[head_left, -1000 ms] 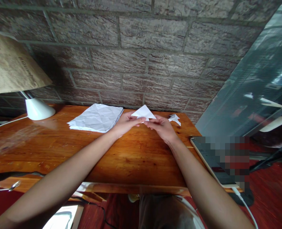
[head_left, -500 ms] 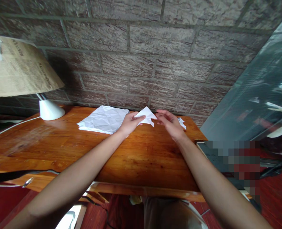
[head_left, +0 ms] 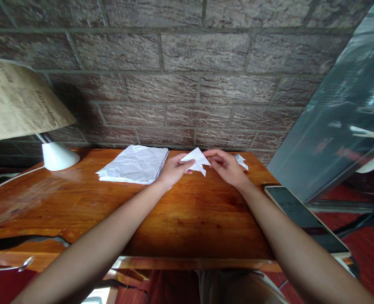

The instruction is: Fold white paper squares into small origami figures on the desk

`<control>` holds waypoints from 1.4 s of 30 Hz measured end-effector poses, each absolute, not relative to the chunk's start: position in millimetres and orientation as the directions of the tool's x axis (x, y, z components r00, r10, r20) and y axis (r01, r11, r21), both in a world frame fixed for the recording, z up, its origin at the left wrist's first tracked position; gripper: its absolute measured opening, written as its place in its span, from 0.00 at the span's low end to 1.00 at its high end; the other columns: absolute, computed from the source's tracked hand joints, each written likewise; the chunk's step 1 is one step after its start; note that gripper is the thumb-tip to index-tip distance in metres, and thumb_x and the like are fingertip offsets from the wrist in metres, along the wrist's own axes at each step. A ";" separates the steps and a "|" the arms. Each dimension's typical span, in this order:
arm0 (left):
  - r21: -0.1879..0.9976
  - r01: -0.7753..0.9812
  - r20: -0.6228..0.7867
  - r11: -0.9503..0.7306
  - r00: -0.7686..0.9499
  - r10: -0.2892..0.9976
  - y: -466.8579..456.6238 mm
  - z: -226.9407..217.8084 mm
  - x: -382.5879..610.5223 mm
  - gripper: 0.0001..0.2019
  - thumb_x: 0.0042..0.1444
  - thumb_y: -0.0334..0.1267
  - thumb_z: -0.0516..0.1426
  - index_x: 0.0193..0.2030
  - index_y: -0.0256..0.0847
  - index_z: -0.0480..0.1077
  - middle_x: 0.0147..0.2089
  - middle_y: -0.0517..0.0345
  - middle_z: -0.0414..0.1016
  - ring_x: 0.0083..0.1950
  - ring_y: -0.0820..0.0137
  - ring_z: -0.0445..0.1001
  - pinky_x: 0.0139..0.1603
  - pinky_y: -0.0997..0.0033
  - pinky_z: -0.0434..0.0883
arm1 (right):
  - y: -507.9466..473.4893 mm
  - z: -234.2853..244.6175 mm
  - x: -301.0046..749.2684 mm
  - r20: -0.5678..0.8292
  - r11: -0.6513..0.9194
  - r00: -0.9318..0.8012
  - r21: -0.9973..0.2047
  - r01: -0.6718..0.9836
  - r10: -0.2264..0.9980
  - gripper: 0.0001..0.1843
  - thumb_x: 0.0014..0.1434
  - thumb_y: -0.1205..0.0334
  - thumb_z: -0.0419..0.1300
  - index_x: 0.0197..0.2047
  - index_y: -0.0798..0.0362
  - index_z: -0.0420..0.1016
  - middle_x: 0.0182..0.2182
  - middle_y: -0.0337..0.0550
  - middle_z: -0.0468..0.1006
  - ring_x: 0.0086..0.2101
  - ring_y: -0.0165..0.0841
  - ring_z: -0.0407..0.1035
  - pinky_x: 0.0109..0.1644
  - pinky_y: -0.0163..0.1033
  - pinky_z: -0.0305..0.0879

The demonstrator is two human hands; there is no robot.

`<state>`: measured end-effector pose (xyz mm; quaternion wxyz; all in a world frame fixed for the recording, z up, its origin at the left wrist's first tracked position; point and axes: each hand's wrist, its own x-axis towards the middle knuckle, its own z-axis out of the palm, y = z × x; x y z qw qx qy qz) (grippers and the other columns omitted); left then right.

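Observation:
A small folded white paper (head_left: pixel 197 160), pointed like a triangle, is held above the far part of the wooden table (head_left: pixel 180 211). My left hand (head_left: pixel 173 169) pinches its left side with thumb and fingers closed. My right hand (head_left: pixel 225 166) grips its right side, fingers curled around the edge. A stack of creased white sheets (head_left: pixel 134 164) lies just left of my left hand. Another small folded paper piece (head_left: pixel 241 161) lies behind my right hand, partly hidden by it.
A lamp with a white base (head_left: pixel 58 155) and a paper shade (head_left: pixel 17 105) stands at the far left, its cord trailing off. A phone (head_left: pixel 304 217) lies at the table's right edge. A brick wall (head_left: pixel 180 84) backs the table; a glass panel (head_left: pixel 339 118) is right.
My right hand let go of the folded paper half a second ago and has closed on its right side again. The view shifted slightly; the paper stays between both hands.

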<state>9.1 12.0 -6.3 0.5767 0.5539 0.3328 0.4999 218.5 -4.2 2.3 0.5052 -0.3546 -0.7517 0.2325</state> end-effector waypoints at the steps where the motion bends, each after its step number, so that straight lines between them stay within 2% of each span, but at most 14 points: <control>1: 0.972 -0.207 0.169 -0.111 0.286 0.943 11.3 -6.1 9.4 0.25 0.41 0.49 0.72 0.44 0.37 0.80 0.38 0.54 0.83 0.36 0.70 0.78 0.35 0.73 0.75 | -6.3 3.6 217.2 0.590 0.641 -0.252 -0.707 0.299 0.767 0.12 0.63 0.57 0.60 0.47 0.49 0.80 0.44 0.44 0.84 0.42 0.36 0.78 0.49 0.43 0.74; 4: 0.968 -0.222 0.180 -0.118 0.280 0.943 11.1 -6.4 9.2 0.25 0.41 0.50 0.73 0.44 0.37 0.79 0.36 0.54 0.83 0.34 0.71 0.78 0.32 0.75 0.74 | -9.5 4.9 212.9 0.558 0.624 -0.282 -0.723 0.296 0.780 0.12 0.60 0.55 0.65 0.45 0.50 0.82 0.43 0.44 0.85 0.40 0.36 0.78 0.49 0.43 0.74; 10: 0.950 -0.290 0.190 -0.116 0.240 0.952 12.6 -13.6 13.3 0.26 0.39 0.48 0.74 0.43 0.37 0.79 0.34 0.56 0.82 0.32 0.71 0.79 0.30 0.75 0.75 | -6.9 -0.2 214.2 0.496 0.556 -0.276 -0.804 0.211 0.823 0.21 0.55 0.52 0.70 0.51 0.50 0.81 0.40 0.44 0.85 0.36 0.35 0.78 0.46 0.43 0.73; 14: 0.944 -0.309 0.194 -0.118 0.231 0.953 10.6 -17.6 17.6 0.24 0.41 0.48 0.73 0.43 0.37 0.78 0.35 0.56 0.81 0.34 0.71 0.79 0.32 0.74 0.77 | -6.9 2.5 218.1 0.462 0.520 -0.296 -0.839 0.161 0.836 0.19 0.53 0.49 0.71 0.45 0.51 0.83 0.39 0.43 0.84 0.34 0.32 0.75 0.45 0.41 0.72; 19: 0.933 -0.316 0.255 -0.174 0.236 0.938 8.5 -16.0 17.5 0.33 0.43 0.47 0.72 0.57 0.42 0.73 0.33 0.61 0.79 0.33 0.73 0.77 0.33 0.73 0.78 | -8.2 7.1 216.2 0.428 0.474 -0.282 -0.873 0.119 0.859 0.18 0.49 0.49 0.74 0.40 0.51 0.85 0.36 0.41 0.84 0.30 0.28 0.71 0.40 0.39 0.70; 21: 0.934 -0.307 0.267 -0.183 0.260 0.928 7.7 -14.4 16.8 0.34 0.45 0.48 0.71 0.59 0.42 0.73 0.31 0.63 0.77 0.33 0.72 0.77 0.34 0.73 0.77 | -9.1 8.4 213.8 0.419 0.454 -0.250 -0.885 0.103 0.873 0.18 0.49 0.48 0.74 0.38 0.51 0.85 0.36 0.41 0.84 0.30 0.29 0.72 0.40 0.39 0.71; 24: 0.941 -0.284 0.270 -0.181 0.312 0.911 5.4 -12.1 15.8 0.32 0.46 0.49 0.70 0.58 0.42 0.73 0.34 0.59 0.78 0.36 0.70 0.78 0.35 0.72 0.78 | -10.7 10.1 210.1 0.374 0.390 -0.194 -0.920 0.046 0.907 0.17 0.49 0.46 0.74 0.34 0.51 0.85 0.33 0.39 0.83 0.31 0.29 0.73 0.42 0.39 0.72; 27: 0.939 -0.287 0.291 -0.190 0.364 0.885 2.4 -9.1 14.2 0.32 0.47 0.47 0.70 0.60 0.46 0.72 0.41 0.58 0.80 0.41 0.69 0.79 0.38 0.71 0.78 | -11.6 11.6 207.4 0.329 0.327 -0.120 -0.944 -0.032 0.937 0.18 0.46 0.45 0.75 0.33 0.51 0.84 0.31 0.39 0.83 0.32 0.30 0.74 0.41 0.39 0.73; 31: 0.942 -0.275 0.295 -0.192 0.410 0.863 0.8 -4.8 11.2 0.28 0.46 0.44 0.70 0.56 0.46 0.75 0.48 0.54 0.81 0.45 0.66 0.78 0.39 0.70 0.78 | -11.9 13.2 205.5 0.318 0.316 -0.053 -0.948 -0.044 0.947 0.21 0.42 0.45 0.77 0.32 0.52 0.84 0.29 0.38 0.82 0.29 0.29 0.71 0.38 0.37 0.70; 36: 0.951 -0.245 0.287 -0.190 0.468 0.836 3.3 -2.2 7.3 0.25 0.47 0.42 0.68 0.55 0.44 0.77 0.52 0.51 0.81 0.46 0.65 0.79 0.38 0.71 0.76 | -10.5 12.2 204.2 0.322 0.323 0.017 -0.945 -0.055 0.946 0.21 0.42 0.47 0.77 0.34 0.53 0.83 0.24 0.35 0.78 0.23 0.25 0.64 0.29 0.34 0.60; 38: 0.951 -0.226 0.295 -0.211 0.461 0.837 4.7 -2.5 6.2 0.23 0.48 0.45 0.68 0.52 0.43 0.78 0.50 0.51 0.82 0.45 0.65 0.79 0.38 0.70 0.76 | -9.4 11.0 203.9 0.313 0.314 0.021 -0.946 -0.079 0.950 0.21 0.42 0.48 0.77 0.36 0.52 0.83 0.26 0.36 0.81 0.24 0.25 0.66 0.29 0.34 0.59; 42: 0.942 -0.180 0.333 -0.282 0.426 0.841 6.0 -4.0 6.4 0.22 0.49 0.52 0.68 0.46 0.40 0.80 0.42 0.51 0.82 0.43 0.65 0.79 0.36 0.72 0.75 | -9.1 9.0 202.6 0.307 0.306 0.001 -0.948 -0.093 0.952 0.22 0.40 0.49 0.78 0.36 0.52 0.83 0.32 0.40 0.84 0.28 0.29 0.72 0.35 0.36 0.66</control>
